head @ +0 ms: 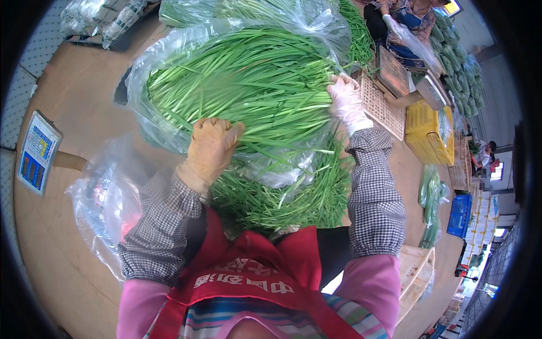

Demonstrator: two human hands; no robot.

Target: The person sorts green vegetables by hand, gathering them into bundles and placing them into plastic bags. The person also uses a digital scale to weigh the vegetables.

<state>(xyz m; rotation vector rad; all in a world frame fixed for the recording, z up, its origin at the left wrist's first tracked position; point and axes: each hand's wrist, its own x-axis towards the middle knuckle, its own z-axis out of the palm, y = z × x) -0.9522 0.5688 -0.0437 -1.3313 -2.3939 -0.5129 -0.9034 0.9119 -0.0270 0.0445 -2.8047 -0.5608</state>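
A large heap of garlic chives (237,84) lies in an open clear plastic bag (142,76) before me. My right hand (347,99), in a thin whitish glove, grips the chives at the right end of the heap. At the near left edge, my left hand (214,150) wears a yellowish glove and is curled into a fist. Some green blades come out by its thumb; the fingertips are hidden. Loose chive leaves (283,203) lie in a pile below the bag, close to my red apron (250,271).
A scale display (39,152) and a crumpled plastic bag (106,199) are at left. Rightward are a plastic crate (381,106), a platform scale (393,72), a yellow crate (427,131) and bagged greens (430,203). A gloved co-worker (410,25) sits at upper right.
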